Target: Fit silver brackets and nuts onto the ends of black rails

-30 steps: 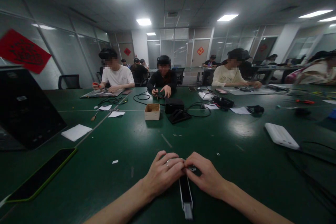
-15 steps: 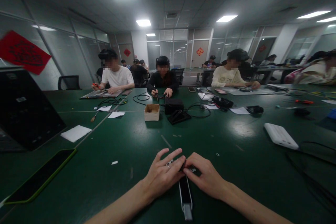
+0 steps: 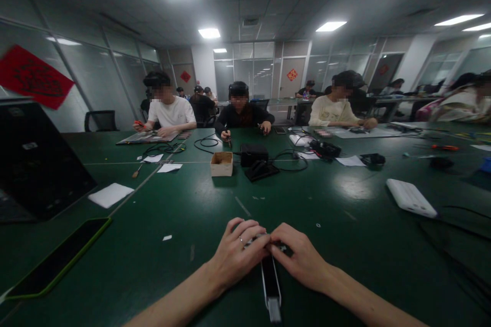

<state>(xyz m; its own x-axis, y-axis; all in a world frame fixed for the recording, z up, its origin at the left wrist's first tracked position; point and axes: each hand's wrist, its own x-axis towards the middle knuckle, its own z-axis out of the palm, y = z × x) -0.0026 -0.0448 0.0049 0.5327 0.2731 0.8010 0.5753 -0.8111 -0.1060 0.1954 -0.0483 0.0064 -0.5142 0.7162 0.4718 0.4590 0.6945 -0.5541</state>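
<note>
My left hand (image 3: 241, 251) is curled, a ring on one finger, its thumb and fingertips closed on something small and dark with silvery bits. Its fingertips meet those of my right hand (image 3: 301, 253), which pinches at the same spot, so most of what they hold is hidden. Just below the fingers lies a slim black stick-like device (image 3: 270, 276) with a silvery frame and a pale metal end (image 3: 274, 310) pointing towards me. The fingers cover its far end, and I cannot tell whether the small part joins it.
A green table (image 3: 184, 214) bears a green-edged phone (image 3: 61, 258), a white power bank (image 3: 410, 198), a small open box (image 3: 221, 164) and a black case (image 3: 253, 155). A dark HP box (image 3: 38, 163) stands left. Cables lie right; other people sit opposite.
The fingers of my left hand have curled down from a spread pose and closed in by the small part. My right hand has barely shifted. A person opposite has moved one hand sideways.
</note>
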